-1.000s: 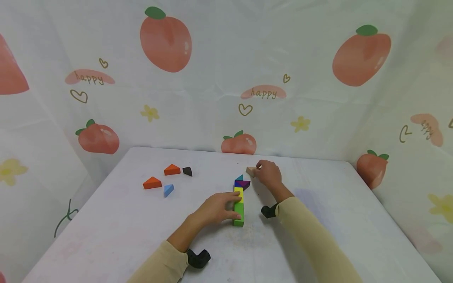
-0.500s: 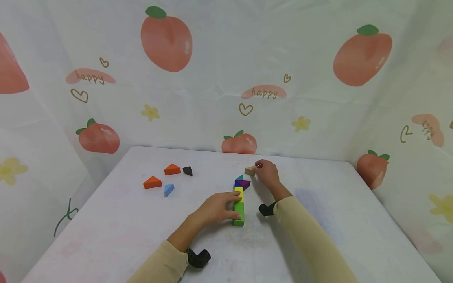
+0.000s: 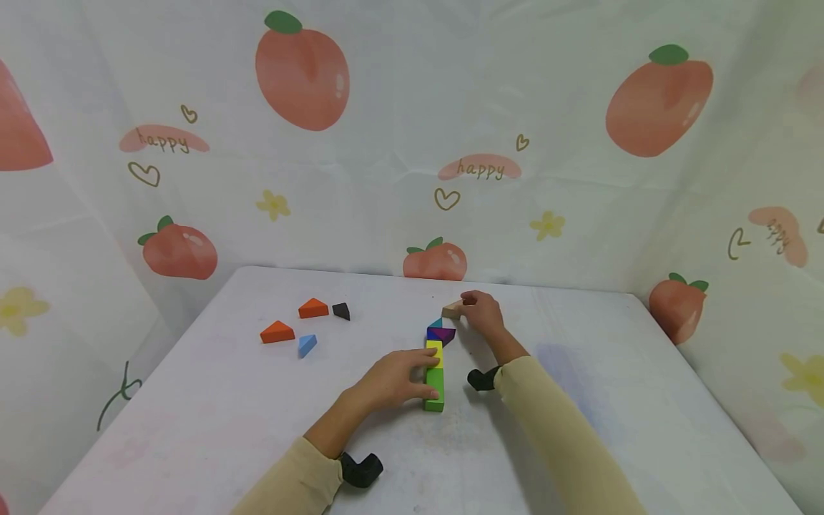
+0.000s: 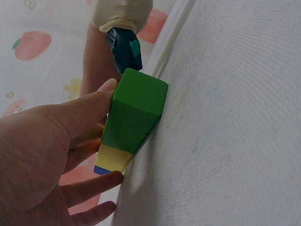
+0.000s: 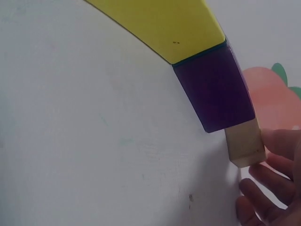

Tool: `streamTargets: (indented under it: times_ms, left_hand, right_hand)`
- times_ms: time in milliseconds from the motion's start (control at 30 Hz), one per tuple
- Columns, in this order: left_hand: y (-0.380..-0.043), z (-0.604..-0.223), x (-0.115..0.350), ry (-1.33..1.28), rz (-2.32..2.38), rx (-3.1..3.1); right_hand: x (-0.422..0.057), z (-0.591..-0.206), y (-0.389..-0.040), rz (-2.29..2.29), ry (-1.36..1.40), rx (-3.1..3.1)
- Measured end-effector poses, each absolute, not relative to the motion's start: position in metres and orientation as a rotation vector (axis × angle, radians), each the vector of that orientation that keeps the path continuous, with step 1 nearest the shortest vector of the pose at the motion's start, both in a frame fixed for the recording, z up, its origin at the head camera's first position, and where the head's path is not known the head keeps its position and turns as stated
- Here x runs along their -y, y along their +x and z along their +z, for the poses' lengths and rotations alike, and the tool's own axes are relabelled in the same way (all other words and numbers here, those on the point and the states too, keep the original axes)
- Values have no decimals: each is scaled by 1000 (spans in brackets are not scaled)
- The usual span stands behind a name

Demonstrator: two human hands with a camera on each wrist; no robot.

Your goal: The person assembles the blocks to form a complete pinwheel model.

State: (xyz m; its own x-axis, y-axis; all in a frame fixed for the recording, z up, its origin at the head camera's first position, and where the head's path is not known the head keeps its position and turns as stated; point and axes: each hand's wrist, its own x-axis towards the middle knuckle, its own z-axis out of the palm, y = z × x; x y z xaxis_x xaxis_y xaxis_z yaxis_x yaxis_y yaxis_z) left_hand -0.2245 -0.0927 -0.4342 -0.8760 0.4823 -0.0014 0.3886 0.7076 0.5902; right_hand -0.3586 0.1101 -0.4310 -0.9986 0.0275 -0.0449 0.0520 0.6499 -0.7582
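A row of blocks runs away from me on the white table: a green block (image 3: 435, 383) nearest, then a yellow block (image 3: 435, 345), a blue triangle (image 3: 432, 335) beside a purple triangle (image 3: 446, 333), and a teal triangle (image 3: 438, 324). My left hand (image 3: 388, 380) rests on the row from the left, thumb at the green block and fingers over the yellow one. At the far end, my right hand (image 3: 486, 315) pinches a plain wooden block (image 3: 452, 310). In the right wrist view this wooden block (image 5: 245, 142) overlaps the purple block's far corner (image 5: 218, 89).
Off to the left lie two orange triangles (image 3: 313, 309) (image 3: 277, 333), a black block (image 3: 342, 312) and a light blue triangle (image 3: 307, 346). A printed cloth (image 3: 373, 179) hangs behind the white table (image 3: 257, 429). Each wrist carries a black camera mount (image 3: 362, 471).
My right hand has brought the wooden block slightly left, nearer the far end of the row. My left hand and the other blocks have stayed where they were.
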Motion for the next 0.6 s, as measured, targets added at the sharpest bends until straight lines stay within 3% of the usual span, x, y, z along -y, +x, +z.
streamTargets:
  times_ms: [600]
  left_hand:
    - [-225,-435,93,734,887,-2762]
  right_hand:
    - [-90,-434,-358,-1264,-71,-2817]
